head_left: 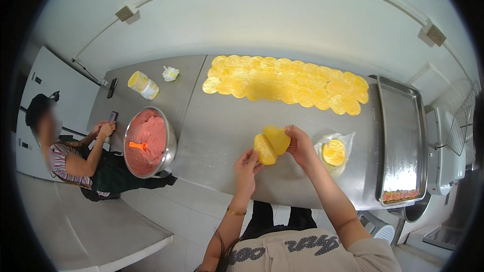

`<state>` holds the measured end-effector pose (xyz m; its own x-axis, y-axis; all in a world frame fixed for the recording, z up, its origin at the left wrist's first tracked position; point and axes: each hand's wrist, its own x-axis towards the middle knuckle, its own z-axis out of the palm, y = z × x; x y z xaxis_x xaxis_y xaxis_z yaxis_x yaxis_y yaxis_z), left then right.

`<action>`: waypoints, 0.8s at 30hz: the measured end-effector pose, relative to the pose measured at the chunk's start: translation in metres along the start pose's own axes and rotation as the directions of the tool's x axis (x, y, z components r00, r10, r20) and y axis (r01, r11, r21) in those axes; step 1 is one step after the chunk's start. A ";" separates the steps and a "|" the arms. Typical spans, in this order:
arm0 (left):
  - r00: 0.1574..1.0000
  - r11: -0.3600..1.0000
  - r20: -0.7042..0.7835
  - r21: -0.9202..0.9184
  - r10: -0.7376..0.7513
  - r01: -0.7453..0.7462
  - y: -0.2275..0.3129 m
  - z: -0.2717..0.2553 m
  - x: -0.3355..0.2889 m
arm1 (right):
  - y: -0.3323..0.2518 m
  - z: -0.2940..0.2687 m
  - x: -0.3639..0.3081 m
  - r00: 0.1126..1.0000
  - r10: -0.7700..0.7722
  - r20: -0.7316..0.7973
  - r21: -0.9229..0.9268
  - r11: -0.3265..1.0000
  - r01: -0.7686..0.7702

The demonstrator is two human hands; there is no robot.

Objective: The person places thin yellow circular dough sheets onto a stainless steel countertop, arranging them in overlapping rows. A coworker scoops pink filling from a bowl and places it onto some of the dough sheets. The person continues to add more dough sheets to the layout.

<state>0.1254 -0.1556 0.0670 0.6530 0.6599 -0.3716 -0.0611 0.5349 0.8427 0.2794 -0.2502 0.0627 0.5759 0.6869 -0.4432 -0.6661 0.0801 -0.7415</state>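
Observation:
Over the middle of the steel table, my left hand is closed on a small stack of round yellow dumpling wrappers. My right hand pinches one thin yellow wrapper by its right edge, and a gap shows between it and the stack. Beyond my hands, many wrappers lie overlapped in long rows toward the wall. To the right of my right hand, an opened clear plastic bag holds more yellow wrappers.
A steel bowl of pink minced filling with an orange-handled tool stands left. Behind it are a yellow-and-white container and crumpled wrap. A metal tray with pink-filled pieces sits right. Another person holds a phone at left.

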 end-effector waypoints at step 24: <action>0.999 0.998 -0.024 -0.038 -0.044 0.043 0.061 -0.190 0.042 | 0.130 0.156 0.237 0.730 -0.496 0.471 -0.882 -0.233 0.411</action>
<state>0.0058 0.0050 0.0288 0.6366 0.6484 -0.4175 -0.0619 0.5826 0.8104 0.2554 0.0355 -0.0601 0.5274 0.8017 0.2813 0.8093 -0.3733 -0.4536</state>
